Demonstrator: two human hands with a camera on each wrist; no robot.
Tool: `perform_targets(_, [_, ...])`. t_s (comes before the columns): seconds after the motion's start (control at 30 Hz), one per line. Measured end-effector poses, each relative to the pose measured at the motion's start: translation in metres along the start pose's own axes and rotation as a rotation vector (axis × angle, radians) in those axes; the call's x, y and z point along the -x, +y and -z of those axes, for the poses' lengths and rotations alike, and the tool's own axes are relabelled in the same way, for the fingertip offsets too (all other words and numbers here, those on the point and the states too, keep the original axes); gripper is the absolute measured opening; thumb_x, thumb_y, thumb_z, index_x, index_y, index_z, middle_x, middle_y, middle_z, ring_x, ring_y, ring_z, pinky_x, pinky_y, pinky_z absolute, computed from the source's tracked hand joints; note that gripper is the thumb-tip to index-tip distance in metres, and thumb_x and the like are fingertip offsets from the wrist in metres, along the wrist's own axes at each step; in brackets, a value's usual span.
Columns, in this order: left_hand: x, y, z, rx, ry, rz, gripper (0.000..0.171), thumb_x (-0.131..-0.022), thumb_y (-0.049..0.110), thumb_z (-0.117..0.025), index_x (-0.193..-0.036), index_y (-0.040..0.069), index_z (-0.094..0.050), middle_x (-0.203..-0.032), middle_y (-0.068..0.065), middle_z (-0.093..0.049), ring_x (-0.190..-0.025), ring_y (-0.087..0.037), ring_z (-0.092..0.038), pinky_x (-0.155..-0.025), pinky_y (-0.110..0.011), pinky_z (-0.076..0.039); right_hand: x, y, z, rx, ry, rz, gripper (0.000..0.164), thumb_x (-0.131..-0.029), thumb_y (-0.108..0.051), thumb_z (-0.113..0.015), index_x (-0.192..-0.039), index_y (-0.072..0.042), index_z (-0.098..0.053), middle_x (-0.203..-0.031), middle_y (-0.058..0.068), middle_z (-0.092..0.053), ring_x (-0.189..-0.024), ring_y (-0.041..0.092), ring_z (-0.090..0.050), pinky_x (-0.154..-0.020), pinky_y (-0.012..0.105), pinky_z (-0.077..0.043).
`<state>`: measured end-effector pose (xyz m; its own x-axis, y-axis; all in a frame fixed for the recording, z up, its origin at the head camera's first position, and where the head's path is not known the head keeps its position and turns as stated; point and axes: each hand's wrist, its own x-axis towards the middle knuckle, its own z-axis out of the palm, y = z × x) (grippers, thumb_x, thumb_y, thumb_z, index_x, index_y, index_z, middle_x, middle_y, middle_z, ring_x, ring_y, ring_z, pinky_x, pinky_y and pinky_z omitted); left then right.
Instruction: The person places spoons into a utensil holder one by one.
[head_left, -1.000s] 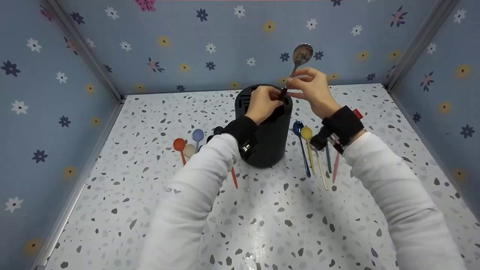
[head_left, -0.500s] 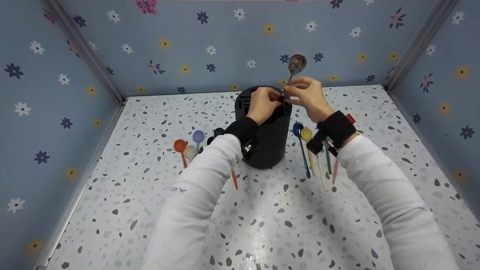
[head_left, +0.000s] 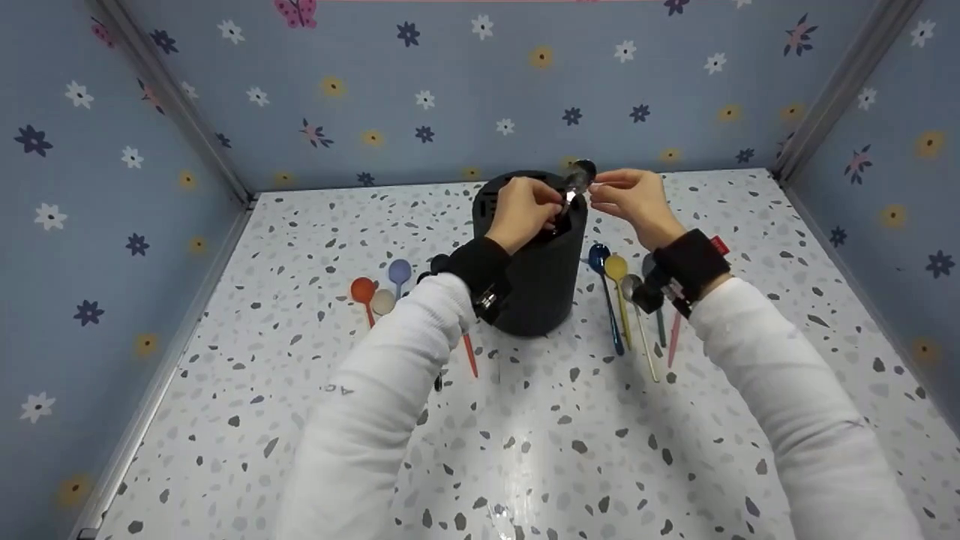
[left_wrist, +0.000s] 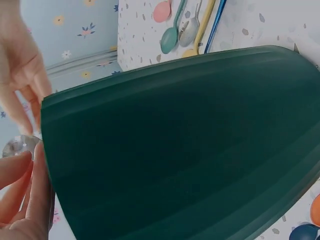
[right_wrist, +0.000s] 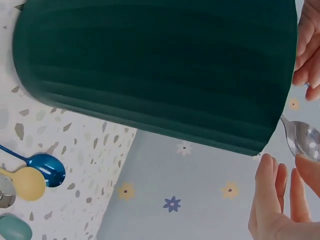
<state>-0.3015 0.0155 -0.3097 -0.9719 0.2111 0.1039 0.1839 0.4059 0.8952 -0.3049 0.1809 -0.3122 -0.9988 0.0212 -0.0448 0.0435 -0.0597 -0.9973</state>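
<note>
A metal spoon [head_left: 580, 177] tilts in the top of a tall dark cylindrical holder [head_left: 534, 292], bowl up, its handle hidden inside. My left hand [head_left: 520, 211] is over the holder's top, loosely bent fingertips beside the spoon's neck; whether they touch it is unclear. In the right wrist view, a gap shows between those left fingers [right_wrist: 312, 82] and the neck. My right hand [head_left: 637, 202] is just right of the bowl, fingers extended. Its thumb [right_wrist: 306, 167] overlaps the bowl's edge in the right wrist view, so light contact cannot be ruled out.
Right of the holder lie a blue spoon [head_left: 606, 300], a yellow spoon [head_left: 617, 274], a silver spoon [head_left: 640, 330] and others. To its left, an orange spoon [head_left: 363, 290], a lilac spoon [head_left: 400, 271] and more are partly under the left sleeve. A flowered wall [head_left: 450, 75] stands behind.
The spoon has sunk into the holder, its bowl dropping to just above the rim. My right hand has moved from pinching its stem to beside the bowl. The left hand stays nearly in place.
</note>
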Motion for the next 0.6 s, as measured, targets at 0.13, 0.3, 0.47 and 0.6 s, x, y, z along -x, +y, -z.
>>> perform_targets(0.13, [0.004, 0.002, 0.004, -0.008, -0.020, -0.010, 0.015, -0.083, 0.001, -0.057, -0.096, -0.005, -0.064, -0.089, -0.015, -0.064, -0.069, -0.019, -0.061, -0.058, -0.020, -0.053, 0.000, 0.003, 0.008, -0.028, -0.008, 0.007, 0.027, -0.082, 0.005, -0.055, -0.108, 0.011, -0.052, -0.089, 0.010, -0.056, -0.078, 0.019, -0.060, -0.081, 0.028, -0.051])
perform_targets(0.3, [0.009, 0.006, 0.009, -0.011, -0.041, -0.013, 0.015, -0.084, 0.003, -0.058, -0.096, -0.002, -0.064, -0.086, -0.013, -0.065, -0.062, -0.017, -0.060, -0.054, -0.021, -0.053, 0.000, 0.003, 0.016, -0.021, -0.006, -0.001, 0.029, -0.084, 0.003, -0.053, -0.112, 0.011, -0.049, -0.092, 0.010, -0.054, -0.080, 0.018, -0.060, -0.084, 0.031, -0.050])
perform_targets(0.47, [0.016, 0.011, 0.011, 0.023, -0.089, -0.035, 0.017, -0.083, 0.006, -0.059, -0.098, -0.002, -0.063, -0.084, -0.013, -0.064, -0.060, -0.016, -0.059, -0.053, -0.023, -0.053, 0.002, 0.002, 0.024, -0.028, -0.022, -0.016, 0.028, -0.085, 0.002, -0.053, -0.111, 0.010, -0.048, -0.092, 0.011, -0.053, -0.079, 0.018, -0.060, -0.082, 0.032, -0.051])
perform_targets(0.6, [0.024, 0.009, 0.010, 0.024, -0.151, -0.072, 0.018, -0.085, 0.009, -0.058, -0.100, -0.001, -0.062, -0.084, -0.012, -0.063, -0.060, -0.016, -0.058, -0.054, -0.023, -0.053, 0.006, 0.004, 0.033, 0.003, -0.049, -0.019, 0.033, -0.085, 0.001, -0.053, -0.115, 0.011, -0.045, -0.095, 0.013, -0.053, -0.083, 0.021, -0.059, -0.081, 0.031, -0.051])
